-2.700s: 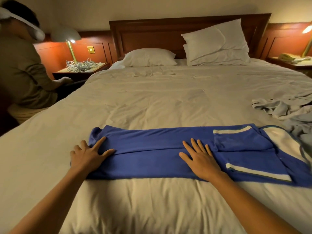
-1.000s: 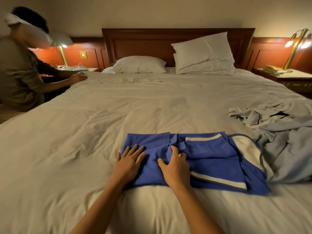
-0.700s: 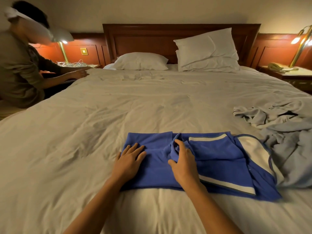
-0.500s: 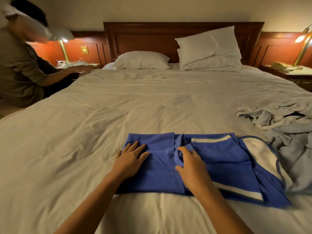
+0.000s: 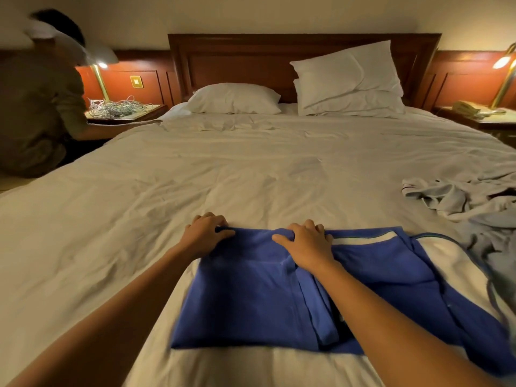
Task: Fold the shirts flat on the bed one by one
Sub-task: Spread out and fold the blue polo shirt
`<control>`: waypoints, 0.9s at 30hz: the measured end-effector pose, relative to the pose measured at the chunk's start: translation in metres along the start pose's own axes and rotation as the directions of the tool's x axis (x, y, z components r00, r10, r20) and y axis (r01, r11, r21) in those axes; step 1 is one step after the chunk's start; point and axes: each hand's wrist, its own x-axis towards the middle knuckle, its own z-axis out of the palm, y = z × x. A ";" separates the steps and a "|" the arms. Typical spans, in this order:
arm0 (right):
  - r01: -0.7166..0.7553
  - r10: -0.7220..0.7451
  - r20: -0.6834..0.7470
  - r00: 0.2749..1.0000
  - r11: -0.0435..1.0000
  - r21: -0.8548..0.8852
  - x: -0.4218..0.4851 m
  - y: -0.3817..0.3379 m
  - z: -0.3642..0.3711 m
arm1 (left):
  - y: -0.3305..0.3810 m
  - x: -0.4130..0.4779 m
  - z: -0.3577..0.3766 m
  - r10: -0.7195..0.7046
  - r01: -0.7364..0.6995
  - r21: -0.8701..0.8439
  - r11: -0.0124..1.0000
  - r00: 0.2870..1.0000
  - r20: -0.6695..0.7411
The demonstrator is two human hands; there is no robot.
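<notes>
Together, left hand [image 5: 205, 236] and right hand [image 5: 307, 244] grip shirt [image 5: 251, 300].

Fingertips of left hand [image 5: 205, 234] and right hand [image 5: 308, 243] hidden under the far edge of the blue shirt [image 5: 251, 300]; grey shirt [image 5: 463, 203] runs off right; far-left person [image 5: 36, 113] is a blur.

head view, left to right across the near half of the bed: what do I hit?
left hand → right hand → crumpled grey garment. The blue shirt spans under both hands, which grip its far edge, so it is left unranked.
</notes>
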 end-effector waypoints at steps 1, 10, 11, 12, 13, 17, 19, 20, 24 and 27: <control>0.002 0.001 -0.062 0.998 0.999 0.054 0.005 0.001 0.003 | -0.001 0.004 -0.001 0.009 -0.009 -0.020 1.000 1.000 -0.008; 0.099 -0.059 -0.266 0.962 0.985 0.140 0.015 0.000 0.006 | 0.000 0.005 0.013 -0.006 0.003 -0.035 0.999 0.996 -0.086; 0.172 -0.131 -0.288 0.949 0.978 0.122 0.010 -0.003 0.004 | 0.002 0.001 0.013 0.001 -0.006 -0.043 0.999 0.993 -0.118; 0.261 -0.226 -0.293 0.929 0.961 0.089 0.004 -0.004 0.003 | 0.004 -0.004 0.013 0.011 -0.019 -0.051 0.999 0.987 -0.158; 0.353 -0.334 -0.249 0.909 0.935 0.032 -0.004 -0.003 0.003 | 0.007 -0.011 0.012 0.029 -0.041 -0.055 0.998 0.979 -0.203; 0.444 -0.414 0.169 0.895 0.867 -0.228 -0.045 0.022 0.015 | 0.013 -0.046 0.021 0.121 -0.130 -0.038 0.991 0.975 -0.186; 0.418 -0.366 0.250 0.896 0.885 -0.205 -0.061 0.037 0.010 | 0.010 -0.062 0.032 0.108 -0.108 0.006 0.994 0.994 -0.034; 0.412 -0.364 0.270 0.892 0.899 -0.149 -0.066 0.042 0.002 | 0.006 -0.067 0.037 0.088 -0.088 0.036 0.995 0.996 0.024; 0.286 -0.327 0.250 0.911 0.940 0.187 -0.086 0.076 -0.043 | 0.007 -0.076 0.039 0.041 -0.046 0.072 0.996 0.997 0.065; 0.206 -0.222 0.053 0.974 0.953 0.221 -0.098 0.119 -0.077 | 0.012 -0.078 0.040 0.014 -0.023 0.116 0.993 0.997 0.077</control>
